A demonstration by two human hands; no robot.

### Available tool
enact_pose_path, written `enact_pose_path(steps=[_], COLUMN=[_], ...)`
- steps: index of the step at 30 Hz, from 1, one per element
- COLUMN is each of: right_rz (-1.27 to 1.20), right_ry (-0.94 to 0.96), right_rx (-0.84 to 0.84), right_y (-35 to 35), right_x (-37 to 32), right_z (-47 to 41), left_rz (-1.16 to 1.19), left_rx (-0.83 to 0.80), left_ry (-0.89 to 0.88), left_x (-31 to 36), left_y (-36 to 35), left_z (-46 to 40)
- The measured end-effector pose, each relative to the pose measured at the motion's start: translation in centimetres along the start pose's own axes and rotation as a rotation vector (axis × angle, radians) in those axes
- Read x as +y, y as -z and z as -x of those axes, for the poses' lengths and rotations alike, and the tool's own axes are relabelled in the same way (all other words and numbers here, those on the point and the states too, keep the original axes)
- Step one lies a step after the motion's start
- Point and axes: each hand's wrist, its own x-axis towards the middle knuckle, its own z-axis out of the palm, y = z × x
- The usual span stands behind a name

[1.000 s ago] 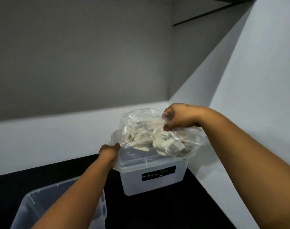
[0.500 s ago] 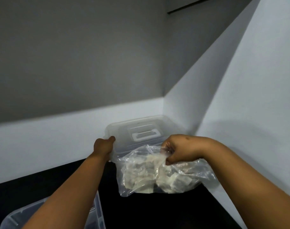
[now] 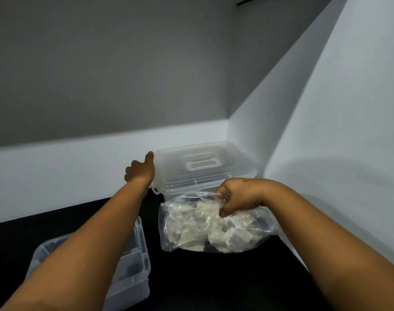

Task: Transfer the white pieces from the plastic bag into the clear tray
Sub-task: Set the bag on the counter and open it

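Note:
My right hand [image 3: 238,196] grips the gathered top of a clear plastic bag [image 3: 169,221]. The bag is full of white pieces [image 3: 191,232] and rests on the black tabletop in front of a lidded clear box [image 3: 205,167]. My left hand [image 3: 138,170] is at the box's left edge, thumb up against the lid's corner, with its fingers loosely curled and holding nothing. The clear tray [image 3: 135,279], with dividers inside, sits at the lower left, and my left forearm hides much of it.
The black tabletop [image 3: 214,283] runs into a corner of white walls [image 3: 326,131] at the back and right. The lidded box stands tight in that corner. It has a moulded handle [image 3: 204,163] on top.
The bag has come down off the box's lid to the tabletop in front of it. My left hand has let go of the box's edge. The view has tipped downward.

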Motion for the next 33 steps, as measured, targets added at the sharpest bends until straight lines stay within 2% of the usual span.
enact_pose_path(steps=[2,7,11,14,18,22,24,28,31,33], right_rz=[-0.004,-0.146,-0.402,-0.617,-1.018,-1.237,-1.138,-0.568,-0.269,-0.138], right_ry=[-0.003,0.028,0.008,-0.112,-0.31,-0.367,-0.379,-0.387,-0.243,-0.1], right_rx=[-0.031,-0.172,-0.209,-0.211,-0.218,-0.163,-0.034,0.307,0.555,0.575], right_y=[-1.2,-5.3,-9.8,-13.7,-18.3,-20.6,-21.3,-20.7,-19.5,-19.4], right_x=[0.0,0.5,2.3,4.2,6.0,5.9,5.5,6.0,5.7,4.6], right_z=[0.5,2.0,2.6,2.7,2.9,3.4,3.5,3.5,5.1,6.2], left_rz=[0.022,0.128,0.13,0.085,-0.036,-0.251,-0.313,-0.423,-0.507,-0.544], left_rx=[-0.006,0.001,0.101,0.184,0.049,-0.167,-0.269,-0.328,-0.366,-0.385], left_ry=[-0.085,-0.434,-0.558,-0.629,-0.642,-0.592,-0.597,-0.647,-0.646,-0.628], left_x=[0.6,-1.9,-6.7,-11.8,-18.0,-22.1,-23.1,-24.0,-24.3,-24.6], left_y=[1.0,3.9,3.6,1.5,-2.1,-4.5,-5.2,-6.7,-7.5,-7.6], left_z=[2.3,10.7,16.8,21.4,25.0,25.5,25.3,23.9,22.8,22.4])
